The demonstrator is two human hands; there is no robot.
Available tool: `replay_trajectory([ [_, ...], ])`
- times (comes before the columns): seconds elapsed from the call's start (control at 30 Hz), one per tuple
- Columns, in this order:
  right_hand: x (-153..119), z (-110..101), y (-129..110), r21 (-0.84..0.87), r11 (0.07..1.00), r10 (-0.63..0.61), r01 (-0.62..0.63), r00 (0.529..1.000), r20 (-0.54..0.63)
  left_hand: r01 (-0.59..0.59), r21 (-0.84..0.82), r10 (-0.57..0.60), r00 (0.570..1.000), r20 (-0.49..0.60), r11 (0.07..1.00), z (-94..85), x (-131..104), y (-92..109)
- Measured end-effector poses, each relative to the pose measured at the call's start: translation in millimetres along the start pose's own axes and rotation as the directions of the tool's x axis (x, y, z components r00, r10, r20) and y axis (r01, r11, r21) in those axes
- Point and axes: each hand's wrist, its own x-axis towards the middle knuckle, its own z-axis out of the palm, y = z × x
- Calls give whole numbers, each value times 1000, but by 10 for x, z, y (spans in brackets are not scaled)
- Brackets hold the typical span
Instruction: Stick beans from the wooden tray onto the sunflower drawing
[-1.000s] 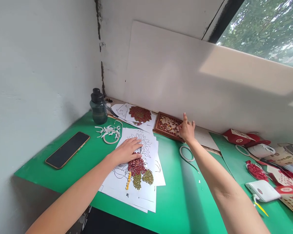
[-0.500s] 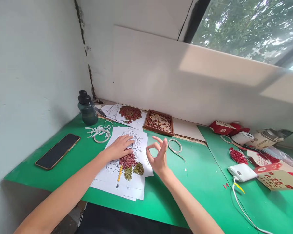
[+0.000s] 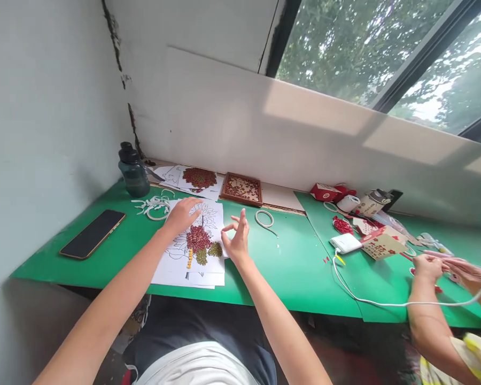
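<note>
1. Left hand, fingers loosely extended, lies palm-down over the white paper sheet with black flower outlines.
2. Right hand pinches beside the red bean cluster; contents unclear.
3. Sheet lies on green tabletop.
</note>
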Motion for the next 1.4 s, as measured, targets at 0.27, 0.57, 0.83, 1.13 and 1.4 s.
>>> replay_trajectory([
  [0.27, 14, 19, -19, 55, 995, -84, 78, 991, 102, 41, -1, -41, 996, 80, 999, 17, -103, -7],
  [0.57, 152, -22, 217, 409, 798, 442, -443, 891, 104, 61, 14, -62, 987, 147, 998, 325, 41, 64],
  [0.83, 186, -269, 619, 582, 622, 646, -524, 764, -3, 54, -27, -50, 992, 116, 998, 581, 532, 213],
  [1.13, 830, -428, 958, 684, 328, 595, -651, 705, 386, 260, 22, -261, 965, 23, 965, 367, 206, -266],
  [1.4, 714, -323, 850, 787, 204, 562, -583, 728, 393, 232, -158, -235, 972, -6, 960, 352, 193, -218],
])
